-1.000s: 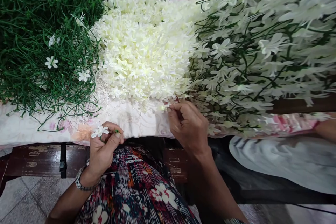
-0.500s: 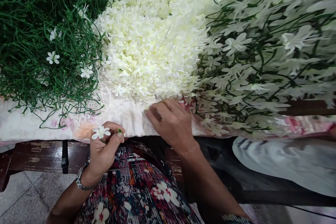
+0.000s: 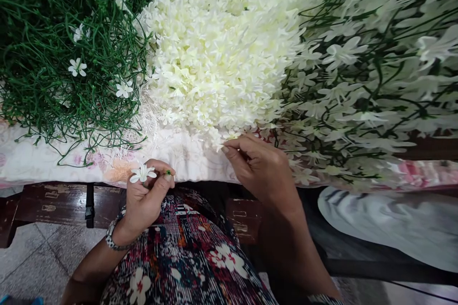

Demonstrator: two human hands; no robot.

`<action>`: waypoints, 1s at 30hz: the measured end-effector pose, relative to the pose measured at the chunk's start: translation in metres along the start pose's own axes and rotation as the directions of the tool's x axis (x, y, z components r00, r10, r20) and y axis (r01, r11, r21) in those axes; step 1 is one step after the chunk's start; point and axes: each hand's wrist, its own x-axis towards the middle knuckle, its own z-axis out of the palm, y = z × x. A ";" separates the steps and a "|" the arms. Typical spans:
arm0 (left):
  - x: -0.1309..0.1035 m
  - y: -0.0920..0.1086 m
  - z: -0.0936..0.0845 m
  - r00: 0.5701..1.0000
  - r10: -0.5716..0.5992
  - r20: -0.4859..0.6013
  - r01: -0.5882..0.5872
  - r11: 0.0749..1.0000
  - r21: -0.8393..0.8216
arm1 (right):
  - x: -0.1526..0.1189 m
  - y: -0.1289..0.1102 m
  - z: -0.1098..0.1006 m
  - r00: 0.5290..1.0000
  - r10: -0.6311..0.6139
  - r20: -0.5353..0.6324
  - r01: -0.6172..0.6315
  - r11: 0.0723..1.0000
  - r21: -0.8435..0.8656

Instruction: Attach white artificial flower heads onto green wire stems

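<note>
My left hand (image 3: 148, 198) is closed on a green stem, its tip pinched between thumb and forefinger; a white flower (image 3: 142, 173) sits on this stem beside the fingers. At the front edge of the loose white blossoms (image 3: 218, 62), my right hand (image 3: 263, 167) has thumb and forefinger together at a small white blossom (image 3: 215, 139). Whether the fingertips grip it is too small to tell. A heap of green stems (image 3: 71, 43) lies at the left, with a few white flowers on it. Assembled white flowers with green stems (image 3: 358, 90) are piled at the right.
A pale floral cloth (image 3: 36, 159) lies under the heaps. Thin white strands (image 3: 146, 114) lie between the green and white heaps. Below the cloth's edge are a dark wooden bench (image 3: 60, 205) with a black strap and, at the right, a grey-white rounded surface (image 3: 379, 224).
My right hand has moved right along the front of the blossom heap, its fingertips now by a blossom. My left hand still holds the stem with its flower. The view has shifted slightly.
</note>
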 end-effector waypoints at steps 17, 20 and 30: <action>0.000 -0.003 0.003 0.999 0.052 0.007 -0.051 0.993 -0.111 | 0.000 -0.050 0.007 0.882 -0.153 0.445 -0.268 0.614 0.742; 0.001 0.000 0.001 0.996 0.093 -0.013 -0.094 0.990 -0.106 | 0.001 -0.059 0.014 0.870 -0.204 0.448 -0.217 0.659 0.720; 0.001 0.004 -0.023 0.975 0.024 -0.223 -0.034 0.999 -0.042 | 0.026 -0.050 0.027 0.958 -0.265 0.111 0.252 0.960 0.119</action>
